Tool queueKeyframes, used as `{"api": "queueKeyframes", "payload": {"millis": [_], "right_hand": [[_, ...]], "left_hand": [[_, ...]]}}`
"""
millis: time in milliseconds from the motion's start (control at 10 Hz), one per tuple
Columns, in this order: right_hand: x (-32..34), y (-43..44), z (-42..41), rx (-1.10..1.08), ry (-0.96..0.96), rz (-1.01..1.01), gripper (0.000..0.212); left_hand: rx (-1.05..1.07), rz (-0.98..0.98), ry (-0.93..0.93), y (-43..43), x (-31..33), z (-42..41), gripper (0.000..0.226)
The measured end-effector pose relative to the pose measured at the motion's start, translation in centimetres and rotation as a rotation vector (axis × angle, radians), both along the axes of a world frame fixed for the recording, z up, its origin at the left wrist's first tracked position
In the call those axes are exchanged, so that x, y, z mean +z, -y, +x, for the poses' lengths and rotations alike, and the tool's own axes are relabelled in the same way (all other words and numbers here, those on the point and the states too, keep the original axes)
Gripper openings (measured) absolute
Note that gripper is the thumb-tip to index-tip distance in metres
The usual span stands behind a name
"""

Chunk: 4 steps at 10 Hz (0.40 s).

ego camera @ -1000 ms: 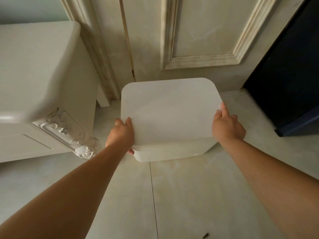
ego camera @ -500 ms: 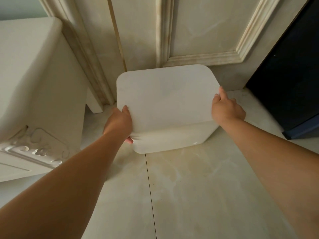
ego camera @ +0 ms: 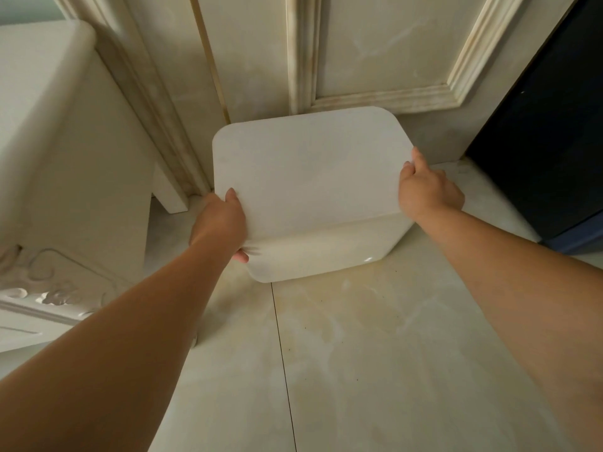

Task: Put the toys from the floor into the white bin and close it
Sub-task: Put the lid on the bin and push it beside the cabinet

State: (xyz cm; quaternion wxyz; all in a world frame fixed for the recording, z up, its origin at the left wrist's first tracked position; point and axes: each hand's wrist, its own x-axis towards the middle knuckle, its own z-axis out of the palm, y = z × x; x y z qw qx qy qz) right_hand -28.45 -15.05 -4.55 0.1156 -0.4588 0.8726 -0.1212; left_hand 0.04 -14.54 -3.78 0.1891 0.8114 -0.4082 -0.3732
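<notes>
The left hand [ego camera: 218, 223] grips the left edge of the lid [ego camera: 310, 174]. Its thumb [ego camera: 232, 195] lies flat on top of the lid near the edge, and its fingers are curled underneath, with one fingertip [ego camera: 241, 256] showing below the lid's near left corner. The right hand [ego camera: 427, 190] holds the lid's right edge. Its fingers are bent round the rim there and its knuckles face up, while the palm side is hidden. Both hands are closed on the lid, one on each side, and both arms are stretched out in front of the person.

The lid is a plain white sheet with rounded corners. It lies across the top of the white bin [ego camera: 326, 252] and covers the whole opening, and its near edge stands out a little past the bin's front wall. Whether it is pressed fully home cannot be told. The inside of the bin is hidden.

The white bin stands on the pale tiled floor [ego camera: 375, 353], with its back close to a cream door [ego camera: 375, 44] that has a moulded panel. A white cabinet [ego camera: 65, 141] with carved trim stands to the left, apart from the bin. A dark panel [ego camera: 548, 125] fills the right side, near the right hand but not touching it.
</notes>
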Motion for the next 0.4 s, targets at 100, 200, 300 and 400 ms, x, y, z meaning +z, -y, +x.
{"api": "queueKeyframes", "payload": {"millis": [100, 200, 300, 400], "right_hand": [[0.1, 0.0, 0.0, 0.002, 0.005, 0.006, 0.05], [0.0, -0.1, -0.2, 0.008, 0.058, 0.006, 0.051], [1.0, -0.7, -0.8, -0.063, 0.386, -0.096, 0.055], [1.4, -2.5, -1.2, -0.208, 0.646, -0.202, 0.057]], "left_hand": [[-0.009, 0.011, -0.011, -0.1, 0.2, -0.1, 0.056], [-0.011, 0.025, -0.047, -0.2, 0.2, 0.1, 0.058], [0.018, 0.069, -0.212, -0.8, 1.5, 0.8, 0.065], [0.034, 0.122, -0.361, -2.3, 2.9, 0.9, 0.073]]}}
